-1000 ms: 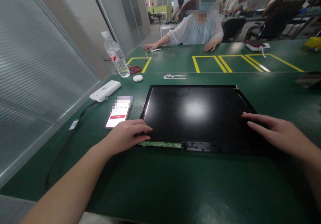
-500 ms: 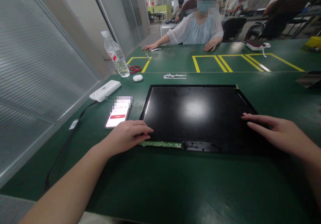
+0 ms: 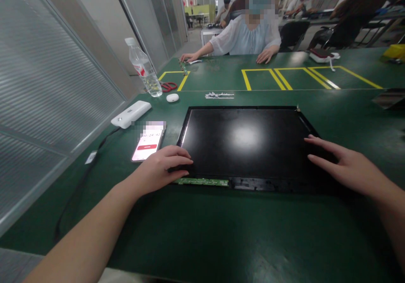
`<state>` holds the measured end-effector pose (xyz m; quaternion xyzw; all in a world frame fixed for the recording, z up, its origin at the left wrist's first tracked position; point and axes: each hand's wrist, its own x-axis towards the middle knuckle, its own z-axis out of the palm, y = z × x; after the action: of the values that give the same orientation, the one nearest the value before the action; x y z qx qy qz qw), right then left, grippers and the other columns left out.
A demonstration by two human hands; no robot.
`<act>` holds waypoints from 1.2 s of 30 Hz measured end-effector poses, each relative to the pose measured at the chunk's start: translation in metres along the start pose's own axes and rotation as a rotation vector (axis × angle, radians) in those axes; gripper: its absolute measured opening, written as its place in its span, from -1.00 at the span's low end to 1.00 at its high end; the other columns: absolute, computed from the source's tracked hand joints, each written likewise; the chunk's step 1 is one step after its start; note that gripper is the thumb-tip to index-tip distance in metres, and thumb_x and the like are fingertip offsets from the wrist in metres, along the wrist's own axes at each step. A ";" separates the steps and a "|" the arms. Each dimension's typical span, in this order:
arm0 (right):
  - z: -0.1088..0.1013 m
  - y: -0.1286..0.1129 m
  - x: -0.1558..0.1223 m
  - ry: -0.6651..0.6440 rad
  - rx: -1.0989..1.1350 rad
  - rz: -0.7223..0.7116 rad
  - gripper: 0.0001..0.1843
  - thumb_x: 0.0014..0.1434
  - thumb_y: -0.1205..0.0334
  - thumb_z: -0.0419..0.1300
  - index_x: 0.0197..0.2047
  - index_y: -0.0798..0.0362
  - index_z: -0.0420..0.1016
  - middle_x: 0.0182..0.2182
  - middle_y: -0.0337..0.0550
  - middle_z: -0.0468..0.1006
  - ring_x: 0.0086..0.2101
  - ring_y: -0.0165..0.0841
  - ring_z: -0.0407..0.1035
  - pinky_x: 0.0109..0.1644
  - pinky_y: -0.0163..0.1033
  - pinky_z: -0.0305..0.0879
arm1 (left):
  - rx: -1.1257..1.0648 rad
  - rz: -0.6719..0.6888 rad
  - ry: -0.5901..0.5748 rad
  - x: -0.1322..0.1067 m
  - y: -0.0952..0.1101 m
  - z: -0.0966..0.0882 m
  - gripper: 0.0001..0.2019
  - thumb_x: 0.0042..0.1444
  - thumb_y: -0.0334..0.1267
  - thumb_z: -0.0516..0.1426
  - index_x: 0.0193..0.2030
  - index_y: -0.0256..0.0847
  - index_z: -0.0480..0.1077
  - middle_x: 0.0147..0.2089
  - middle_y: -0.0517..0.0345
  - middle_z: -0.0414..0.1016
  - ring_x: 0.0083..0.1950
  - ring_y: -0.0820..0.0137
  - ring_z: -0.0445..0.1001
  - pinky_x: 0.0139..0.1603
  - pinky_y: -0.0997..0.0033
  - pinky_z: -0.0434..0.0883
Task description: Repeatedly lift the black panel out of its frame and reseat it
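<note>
A black flat display panel (image 3: 247, 141) lies face up on the green table (image 3: 202, 232), with a thin green circuit strip (image 3: 202, 182) along its near edge. My left hand (image 3: 161, 169) rests on the panel's near left corner, fingers loosely curved and apart, holding nothing. My right hand (image 3: 343, 167) lies at the panel's right edge, fingers stretched out flat and spread over the frame.
A phone (image 3: 148, 141) with a lit screen lies left of the panel, beside a white power bank (image 3: 131, 114) with a black cable. Farther back stand a water bottle (image 3: 143, 68), red scissors (image 3: 169, 86), a small white case (image 3: 172, 97). Another person (image 3: 249, 38) sits across the table.
My right hand has slid slightly up and left along the panel's right edge. The left hand stays put on the near left corner.
</note>
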<state>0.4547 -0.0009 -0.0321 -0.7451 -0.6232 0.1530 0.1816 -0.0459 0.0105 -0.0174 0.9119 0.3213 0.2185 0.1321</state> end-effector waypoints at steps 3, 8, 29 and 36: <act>0.001 0.001 0.001 -0.024 -0.010 -0.013 -0.12 -0.03 -0.34 0.12 0.28 -0.10 0.55 0.25 -0.11 0.53 0.23 0.04 0.41 0.37 0.17 0.27 | 0.002 -0.013 -0.015 -0.001 -0.001 0.001 -0.75 0.35 -0.28 0.23 0.12 -0.18 0.59 0.19 -0.14 0.60 0.17 0.14 0.60 0.16 0.10 0.58; 0.000 0.003 0.002 -0.024 -0.010 -0.021 -0.18 -0.02 -0.33 0.12 0.23 -0.12 0.59 0.25 -0.15 0.52 0.24 0.02 0.40 0.40 0.15 0.23 | 0.017 -0.133 -0.086 -0.003 -0.005 0.001 -0.57 0.37 -0.11 0.20 0.32 -0.13 0.49 0.43 -0.17 0.42 0.39 0.01 0.44 0.35 -0.11 0.43; 0.000 0.010 0.004 -0.043 -0.025 -0.031 -0.25 0.04 -0.33 0.13 0.18 -0.14 0.63 0.23 -0.17 0.55 0.21 0.02 0.43 0.35 0.14 0.31 | 0.166 -0.118 -0.273 -0.010 -0.004 0.015 -0.10 0.20 0.25 0.26 0.58 -0.05 0.13 0.64 -0.23 -0.06 0.59 -0.20 0.04 0.50 -0.34 0.05; 0.001 0.012 0.005 -0.043 -0.028 -0.058 -0.30 0.07 -0.30 0.15 0.17 -0.15 0.64 0.22 -0.17 0.56 0.23 -0.01 0.42 0.37 0.10 0.28 | 0.165 -0.122 -0.282 -0.008 -0.001 0.014 -0.12 0.22 0.25 0.25 0.56 -0.09 0.17 0.63 -0.27 -0.02 0.58 -0.21 0.06 0.49 -0.37 0.06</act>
<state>0.4660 0.0020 -0.0383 -0.7259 -0.6502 0.1550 0.1623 -0.0452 0.0043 -0.0322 0.9201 0.3711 0.0532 0.1135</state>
